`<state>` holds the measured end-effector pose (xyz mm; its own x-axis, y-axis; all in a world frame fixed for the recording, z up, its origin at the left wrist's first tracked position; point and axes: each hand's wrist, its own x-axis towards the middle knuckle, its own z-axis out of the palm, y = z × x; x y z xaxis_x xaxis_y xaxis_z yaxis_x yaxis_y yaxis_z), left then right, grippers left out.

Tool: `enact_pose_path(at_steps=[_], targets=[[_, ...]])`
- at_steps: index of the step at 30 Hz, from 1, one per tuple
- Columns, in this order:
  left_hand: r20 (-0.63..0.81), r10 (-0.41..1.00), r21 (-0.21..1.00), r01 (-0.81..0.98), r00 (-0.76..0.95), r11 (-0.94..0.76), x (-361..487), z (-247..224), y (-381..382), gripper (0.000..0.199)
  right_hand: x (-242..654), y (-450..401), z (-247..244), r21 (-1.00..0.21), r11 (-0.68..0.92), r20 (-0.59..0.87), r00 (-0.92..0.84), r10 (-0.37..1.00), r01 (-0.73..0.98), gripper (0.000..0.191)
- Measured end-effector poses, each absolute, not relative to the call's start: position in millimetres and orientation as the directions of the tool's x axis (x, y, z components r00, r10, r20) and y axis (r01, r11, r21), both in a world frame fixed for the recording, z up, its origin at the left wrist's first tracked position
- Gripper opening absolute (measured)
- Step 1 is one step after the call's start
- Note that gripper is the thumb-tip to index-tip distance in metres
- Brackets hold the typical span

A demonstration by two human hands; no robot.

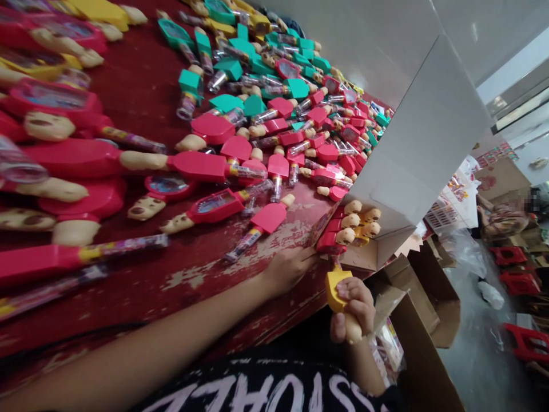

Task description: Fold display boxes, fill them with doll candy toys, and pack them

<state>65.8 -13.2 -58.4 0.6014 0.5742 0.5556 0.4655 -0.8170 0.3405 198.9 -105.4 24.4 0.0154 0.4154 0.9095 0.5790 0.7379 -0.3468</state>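
A yellow toy (pixel 338 289) with a paddle-shaped body and a cream animal head is in my right hand (pixel 357 306). My fingers wrap around its head end, and its thin end points at the box. My left hand (pixel 291 268) reaches along the table to the near lower corner of the cardboard box (pixel 366 254), its fingers against the box edge. The fingertips are partly hidden there. Inside the box stand red toys (pixel 332 240) and yellow toys (pixel 364 234), animal heads outward. The box's tall white lid panel (pixel 422 131) stands raised.
Many red toys (pixel 270 217) and green toys (pixel 227 68) with clear candy-filled tubes lie over the worn red table (pixel 193 274). Open cartons (pixel 424 309) stand on the floor at right. Beyond are a white basket (pixel 448 203), red stools (pixel 525 340) and another person (pixel 501 220).
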Motion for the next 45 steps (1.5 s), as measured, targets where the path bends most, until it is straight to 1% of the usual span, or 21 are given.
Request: enact_pose_path(at_steps=[3, 5, 7, 9, 11, 14, 17, 20, 23, 25, 28, 30, 31, 34, 37, 39, 43, 45], targets=[[0.601, 0.538, 0.297, 0.459, 0.591, -0.837, 64, -52, -13, 0.026, 199, -97, 27, -0.382, 0.737, 0.907, 0.073, 0.415, 0.557, 0.006], [0.604, 0.534, 0.285, 0.465, 0.592, -0.838, 63, -51, -12, 0.026, 201, -88, 34, -0.441, 0.704, 0.886, 0.142, 0.442, 0.556, 0.007], [0.597, 0.532, 0.275, 0.470, 0.601, -0.839, 63, -52, -12, 0.026, 205, -77, 44, -0.523, 0.645, 0.843, 0.230, 0.486, 0.556, 0.010], [0.593, 0.537, 0.270, 0.480, 0.600, -0.835, 64, -55, -11, 0.027, 210, -65, 53, -0.621, 0.584, 0.778, 0.327, 0.536, 0.522, 0.013], [0.595, 0.555, 0.275, 0.502, 0.582, -0.820, 66, -61, -10, 0.029, 214, -56, 61, -0.696, 0.529, 0.713, 0.382, 0.588, 0.486, 0.017], [0.596, 0.587, 0.286, 0.538, 0.548, -0.793, 68, -70, -8, 0.028, 214, -48, 63, -0.737, 0.430, 0.658, 0.411, 0.631, 0.521, 0.022], [0.595, 0.595, 0.288, 0.548, 0.540, -0.785, 70, -76, -5, 0.027, 213, -47, 59, -0.732, 0.392, 0.672, 0.496, 0.550, 0.557, 0.021], [0.597, 0.603, 0.290, 0.558, 0.530, -0.778, 71, -77, -5, 0.028, 219, -47, 55, -0.778, 0.383, 0.628, 0.636, 0.449, 0.497, 0.016], [0.605, 0.603, 0.295, 0.557, 0.520, -0.776, 71, -73, -5, 0.029, 228, -45, 55, -0.809, 0.351, 0.587, 0.682, 0.437, 0.472, 0.015], [0.613, 0.593, 0.295, 0.545, 0.522, -0.785, 70, -71, -5, 0.029, 230, -42, 58, -0.805, 0.337, 0.594, 0.659, 0.462, 0.488, 0.017], [0.618, 0.593, 0.323, 0.520, 0.516, -0.791, 68, -68, -5, 0.030, 227, -38, 62, -0.791, 0.306, 0.599, 0.566, 0.566, 0.530, 0.022], [0.594, 0.612, 0.361, 0.506, 0.523, -0.783, 67, -67, -5, 0.032, 224, -38, 65, -0.770, 0.293, 0.605, 0.504, 0.616, 0.567, 0.023], [0.574, 0.622, 0.377, 0.503, 0.533, -0.778, 67, -66, -5, 0.032, 222, -39, 65, -0.757, 0.297, 0.618, 0.490, 0.615, 0.582, 0.023], [0.532, 0.633, 0.387, 0.502, 0.563, -0.773, 67, -64, -4, 0.032, 218, -44, 63, -0.709, 0.379, 0.696, 0.503, 0.513, 0.595, 0.020], [0.547, 0.620, 0.369, 0.503, 0.563, -0.782, 68, -63, -3, 0.032, 216, -46, 56, -0.609, 0.520, 0.792, 0.495, 0.357, 0.599, 0.012], [0.555, 0.611, 0.345, 0.512, 0.565, -0.787, 69, -62, -4, 0.033, 215, -47, 53, -0.552, 0.589, 0.828, 0.474, 0.300, 0.590, 0.008], [0.545, 0.625, 0.326, 0.545, 0.559, -0.772, 70, -63, -6, 0.029, 211, -54, 47, -0.524, 0.621, 0.849, 0.409, 0.334, 0.583, 0.006], [0.541, 0.628, 0.327, 0.548, 0.560, -0.770, 69, -62, -7, 0.028, 208, -62, 43, -0.476, 0.648, 0.879, 0.343, 0.331, 0.594, 0.007]])
